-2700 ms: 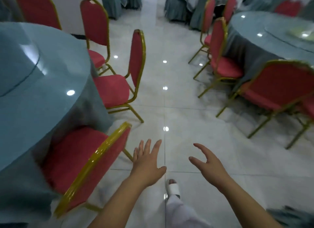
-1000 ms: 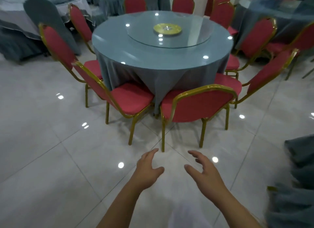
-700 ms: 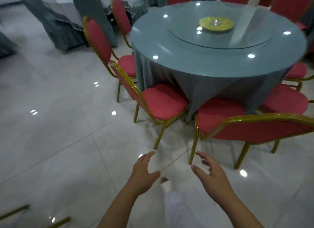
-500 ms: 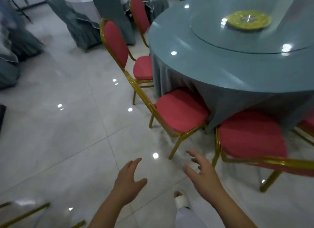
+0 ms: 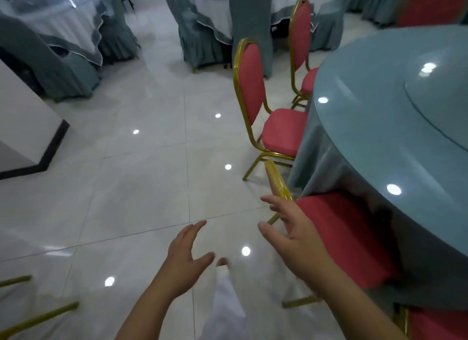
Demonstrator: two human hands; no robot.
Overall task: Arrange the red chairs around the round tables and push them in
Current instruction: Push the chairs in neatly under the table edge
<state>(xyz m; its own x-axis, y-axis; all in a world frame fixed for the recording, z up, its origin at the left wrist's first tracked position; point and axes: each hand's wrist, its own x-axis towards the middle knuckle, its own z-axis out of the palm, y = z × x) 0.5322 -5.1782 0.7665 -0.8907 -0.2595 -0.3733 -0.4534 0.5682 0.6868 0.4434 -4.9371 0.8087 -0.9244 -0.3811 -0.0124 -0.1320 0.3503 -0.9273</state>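
Observation:
A round table (image 5: 395, 127) with a blue-grey cloth fills the right side. Several red chairs with gold frames stand at its edge. The nearest red chair (image 5: 344, 236) sits partly under the cloth, its gold back rail just beyond my right hand (image 5: 293, 236). That hand is spread open over the chair's back, and I cannot tell if it touches the rail. My left hand (image 5: 184, 258) hovers open over the floor, holding nothing. A second red chair (image 5: 276, 127) stands farther along the table, and a third red chair (image 5: 301, 51) behind it.
Glossy white floor tiles (image 5: 141, 192) stretch to the left. Covered grey chairs (image 5: 250, 23) and draped tables (image 5: 63, 23) stand at the back. A white pillar base (image 5: 27, 127) is at the left. Gold chair legs (image 5: 33, 317) poke in at lower left.
I have walked closer to the table and turned left along its edge. My right hand has come up to the nearest chair's back rail; both hands stay open.

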